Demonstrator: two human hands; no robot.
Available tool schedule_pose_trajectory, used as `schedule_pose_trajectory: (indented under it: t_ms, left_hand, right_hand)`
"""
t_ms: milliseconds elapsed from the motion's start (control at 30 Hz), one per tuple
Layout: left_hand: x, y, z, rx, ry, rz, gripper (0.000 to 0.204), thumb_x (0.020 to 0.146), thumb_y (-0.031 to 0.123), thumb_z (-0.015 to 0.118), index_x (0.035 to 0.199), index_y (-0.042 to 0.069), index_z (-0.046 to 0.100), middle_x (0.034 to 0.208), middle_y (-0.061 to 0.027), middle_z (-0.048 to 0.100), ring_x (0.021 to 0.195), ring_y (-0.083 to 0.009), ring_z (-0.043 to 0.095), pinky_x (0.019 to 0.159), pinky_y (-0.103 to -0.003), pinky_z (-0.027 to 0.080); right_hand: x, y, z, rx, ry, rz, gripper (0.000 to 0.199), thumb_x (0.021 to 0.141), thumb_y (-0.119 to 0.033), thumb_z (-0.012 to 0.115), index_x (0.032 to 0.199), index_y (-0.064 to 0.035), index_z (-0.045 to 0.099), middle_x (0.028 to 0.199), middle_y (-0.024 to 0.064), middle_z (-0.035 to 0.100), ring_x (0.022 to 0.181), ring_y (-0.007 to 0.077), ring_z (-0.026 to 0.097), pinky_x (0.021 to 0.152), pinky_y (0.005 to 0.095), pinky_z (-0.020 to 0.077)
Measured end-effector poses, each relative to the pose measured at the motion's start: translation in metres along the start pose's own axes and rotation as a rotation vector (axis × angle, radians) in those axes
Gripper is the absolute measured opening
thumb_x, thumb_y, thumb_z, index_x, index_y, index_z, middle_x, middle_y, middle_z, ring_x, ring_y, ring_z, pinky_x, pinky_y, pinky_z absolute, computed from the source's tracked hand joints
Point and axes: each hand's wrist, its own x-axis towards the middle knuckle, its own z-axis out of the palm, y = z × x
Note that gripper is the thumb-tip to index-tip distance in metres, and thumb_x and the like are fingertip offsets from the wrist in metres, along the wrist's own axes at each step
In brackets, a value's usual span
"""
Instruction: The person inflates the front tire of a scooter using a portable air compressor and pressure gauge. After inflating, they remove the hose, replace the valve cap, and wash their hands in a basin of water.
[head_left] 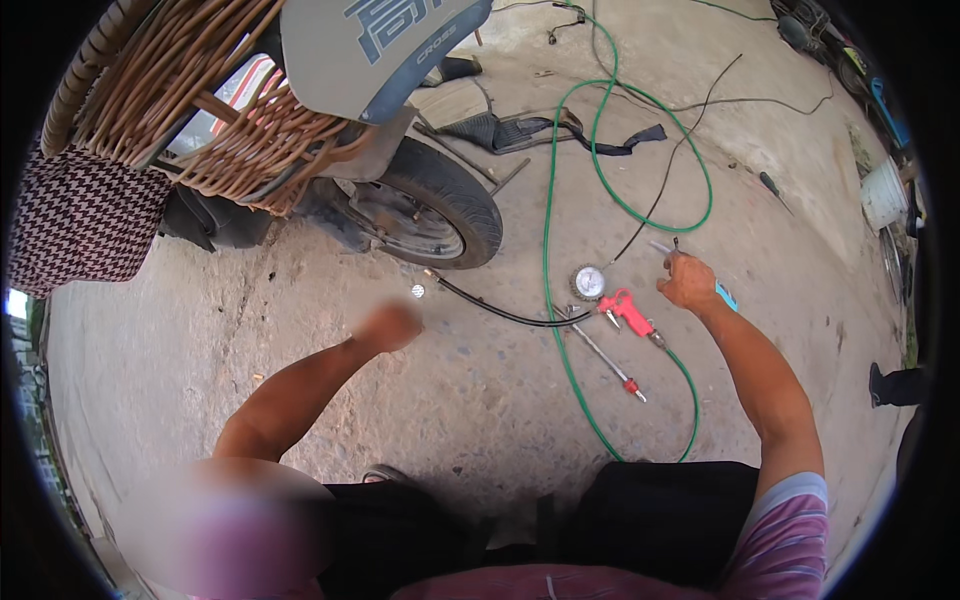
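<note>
My right hand (690, 281) is closed around a slim tool. Its pale tip shows beyond my fingers, and a light-blue part (726, 297) beside my wrist appears to belong to it. My left hand (390, 325) hovers near the wheel, its fingers too blurred to read. Close to it is a small whitish round piece (417, 291). A tire inflator gun (630, 312) with a red handle and round gauge (588, 281) lies between my hands. Its black hose (500, 313) stretches toward the scooter's tire (470, 205).
A green air hose (549, 230) loops over the concrete. Beside it lies a silver rod (600, 352) with a red end. A wicker basket (220, 120) juts out at upper left. A screwdriver (776, 192) and white bucket (882, 195) sit right, near another person's leg (900, 387).
</note>
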Motion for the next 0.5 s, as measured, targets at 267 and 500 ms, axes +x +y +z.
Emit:
schedule_pose_trajectory:
  t_ms: [267,500]
  left_hand:
    - [0.067,0.056,-0.102,-0.973,-0.202,-0.846,0.038,0.088,0.045,0.059,0.072,0.010,0.064,0.062,-0.0082,0.060,0.050,-0.0188,0.057,0.055,-0.041,0.046]
    - [0.099,0.073,-0.047,-1.489,0.386,-1.151,0.030,0.087,0.023,0.066,0.070,0.005,0.049,0.054,-0.0070,0.047,0.037,-0.0179,0.042,0.034,-0.032,0.030]
  right_hand:
    - [-0.042,-0.066,0.033,-0.094,-0.180,-0.111,0.081,0.069,-0.058,0.070,0.119,0.0019,0.052,0.115,0.0194,0.061,0.106,0.0311,0.062,0.089,0.0398,0.0503]
    - [-0.028,-0.060,0.070,-0.137,-0.199,-0.048,0.082,0.066,-0.054,0.071,0.121,0.0021,0.048,0.116,0.0188,0.058,0.110,0.0286,0.060,0.090,0.0382,0.0496]
